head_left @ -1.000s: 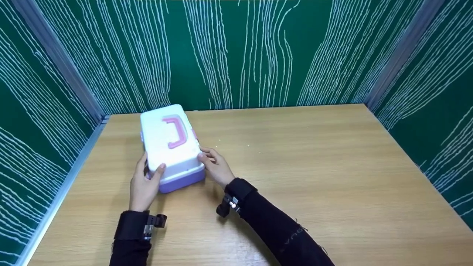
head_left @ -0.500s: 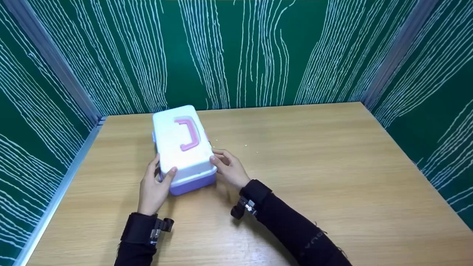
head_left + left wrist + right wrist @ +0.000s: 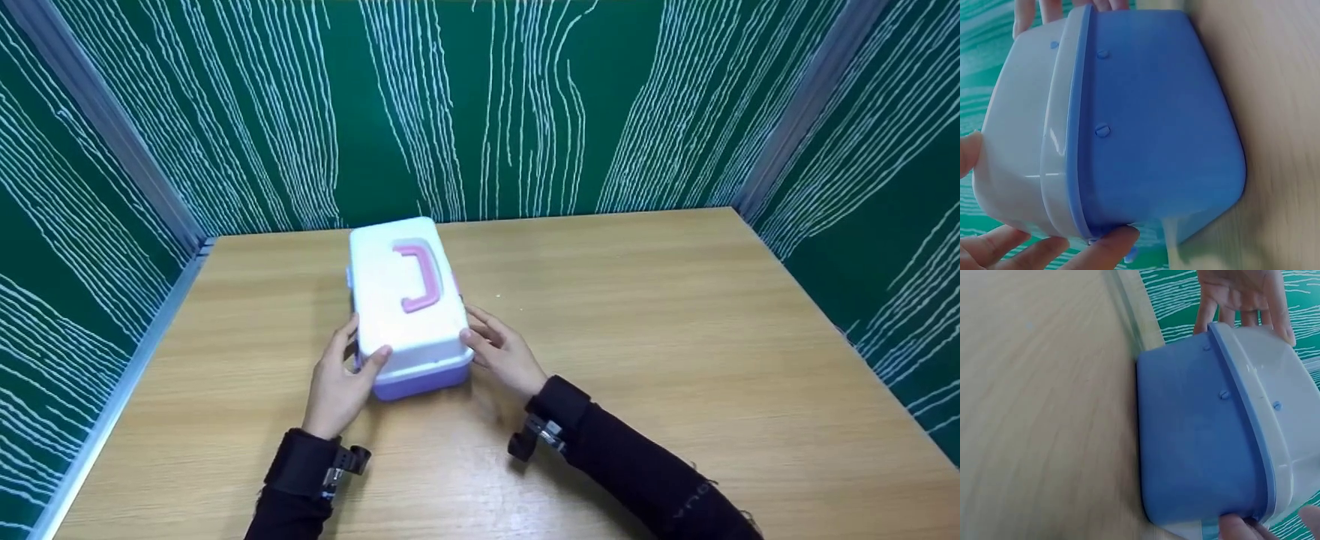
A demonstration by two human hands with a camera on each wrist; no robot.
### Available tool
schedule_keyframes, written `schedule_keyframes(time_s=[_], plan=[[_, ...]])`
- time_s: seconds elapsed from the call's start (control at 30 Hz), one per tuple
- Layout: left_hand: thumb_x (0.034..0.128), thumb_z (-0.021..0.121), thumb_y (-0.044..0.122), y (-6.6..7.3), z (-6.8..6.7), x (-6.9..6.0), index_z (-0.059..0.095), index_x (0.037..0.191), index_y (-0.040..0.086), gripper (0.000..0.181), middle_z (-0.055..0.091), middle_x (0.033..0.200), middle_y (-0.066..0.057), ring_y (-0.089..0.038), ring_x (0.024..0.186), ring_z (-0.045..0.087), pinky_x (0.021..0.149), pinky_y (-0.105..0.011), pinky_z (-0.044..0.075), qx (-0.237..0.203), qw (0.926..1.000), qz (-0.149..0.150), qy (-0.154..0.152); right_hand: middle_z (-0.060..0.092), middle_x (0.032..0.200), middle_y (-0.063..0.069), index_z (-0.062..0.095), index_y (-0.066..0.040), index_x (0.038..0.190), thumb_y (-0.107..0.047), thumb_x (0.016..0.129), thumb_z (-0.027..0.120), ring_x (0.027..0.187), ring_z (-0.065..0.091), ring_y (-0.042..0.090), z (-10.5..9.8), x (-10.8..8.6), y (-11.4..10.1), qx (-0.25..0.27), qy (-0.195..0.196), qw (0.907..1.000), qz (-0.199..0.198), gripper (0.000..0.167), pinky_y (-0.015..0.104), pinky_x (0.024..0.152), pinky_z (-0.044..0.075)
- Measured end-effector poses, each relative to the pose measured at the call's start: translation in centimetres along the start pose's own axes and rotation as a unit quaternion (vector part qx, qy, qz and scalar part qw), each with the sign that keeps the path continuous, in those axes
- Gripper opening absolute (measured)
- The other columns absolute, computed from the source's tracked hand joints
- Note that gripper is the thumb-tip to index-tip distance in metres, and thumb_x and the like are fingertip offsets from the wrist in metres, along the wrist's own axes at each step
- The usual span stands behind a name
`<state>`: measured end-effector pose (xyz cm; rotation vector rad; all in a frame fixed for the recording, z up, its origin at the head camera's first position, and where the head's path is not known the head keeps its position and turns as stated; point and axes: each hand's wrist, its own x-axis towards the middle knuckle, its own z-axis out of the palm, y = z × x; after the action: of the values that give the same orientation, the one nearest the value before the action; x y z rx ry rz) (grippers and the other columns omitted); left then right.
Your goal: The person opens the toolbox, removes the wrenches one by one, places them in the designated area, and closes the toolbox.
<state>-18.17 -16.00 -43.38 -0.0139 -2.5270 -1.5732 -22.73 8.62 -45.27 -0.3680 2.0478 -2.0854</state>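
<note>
Rightward across the table (image 3: 675,337) goes the white-and-purple box (image 3: 382,300) since the earlier picture, left hand (image 3: 341,382) and right hand (image 3: 510,356) along with it. On the head feed, both grip its near end, left of the table's middle. My left wrist view shows the thumb (image 3: 968,154) on the lid (image 3: 1016,118) and fingers (image 3: 1109,247) at the rim (image 3: 1057,146). From the right wrist, the base (image 3: 1196,433) looks seated on the table; uneven pressure, I judge, could skew the box or spring the lid.

- The white-and-purple box (image 3: 405,328) has moved right over the tabletop (image 3: 645,337).
- The left hand (image 3: 337,386) and right hand (image 3: 510,360) have shifted rightward along with it.
</note>
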Motion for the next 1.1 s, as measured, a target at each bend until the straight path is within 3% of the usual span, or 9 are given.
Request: schedule_keyframes(time_s=[0.17, 0.53, 0.7, 0.93, 1.1], plan=[[0.0888, 0.070, 0.039, 0.4, 1.3, -0.2, 0.032, 0.152, 0.007, 0.080, 0.036, 0.155, -0.017, -0.041, 0.135, 0.045, 0.108, -0.053, 0.042, -0.007, 0.9997, 0.017, -0.014, 0.047, 0.144, 0.028, 0.036, -0.004, 0.150, -0.023, 0.099, 0.058, 0.124, 0.057, 0.036, -1.5, -1.3, 0.0, -0.022, 0.015, 0.9996, 0.013, 0.059, 0.037, 0.098, 0.052], [0.0892, 0.070, 0.037, 1.7, 3.7, -0.7, 0.035, 0.150, 0.008, 0.076, 0.036, 0.155, -0.018, -0.041, 0.133, 0.047, 0.102, -0.052, 0.048, -0.018, 0.9971, 0.053, -0.052, 0.053, 0.137, 0.025, 0.043, -0.002, 0.146, -0.021, 0.096, 0.063, 0.113, 0.061, 0.021, -4.4, -4.1, 0.0, -0.012, 0.055, 0.9977, 0.038, 0.056, 0.038, 0.098, 0.053], [0.0887, 0.070, 0.040, 2.1, 4.4, -1.0, 0.036, 0.151, 0.010, 0.077, 0.037, 0.155, -0.018, -0.039, 0.133, 0.047, 0.106, -0.056, 0.042, -0.011, 0.9960, 0.058, -0.068, 0.052, 0.138, 0.023, 0.043, -0.004, 0.146, -0.022, 0.096, 0.063, 0.115, 0.060, 0.021, -5.3, -5.5, -0.4, -0.005, 0.059, 0.9968, 0.055, 0.057, 0.041, 0.101, 0.051], [0.0889, 0.069, 0.041, 2.5, 5.3, -1.4, 0.036, 0.150, 0.010, 0.077, 0.036, 0.155, -0.015, -0.037, 0.133, 0.047, 0.099, -0.052, 0.050, -0.008, 0.9927, 0.075, -0.094, 0.052, 0.137, 0.021, 0.044, -0.007, 0.146, -0.020, 0.096, 0.063, 0.113, 0.061, 0.020, -6.5, -7.3, -0.6, 0.012, 0.070, 0.9946, 0.075, 0.055, 0.041, 0.100, 0.052], [0.0889, 0.067, 0.045, 2.8, 5.7, -1.9, 0.036, 0.150, 0.008, 0.078, 0.035, 0.157, -0.014, -0.034, 0.134, 0.047, 0.106, -0.055, 0.043, 0.001, 0.9898, 0.088, -0.112, 0.051, 0.136, 0.021, 0.043, -0.007, 0.146, -0.021, 0.096, 0.063, 0.115, 0.060, 0.022, -7.0, -8.6, -0.7, 0.004, 0.071, 0.9943, 0.080, 0.056, 0.041, 0.100, 0.052]])
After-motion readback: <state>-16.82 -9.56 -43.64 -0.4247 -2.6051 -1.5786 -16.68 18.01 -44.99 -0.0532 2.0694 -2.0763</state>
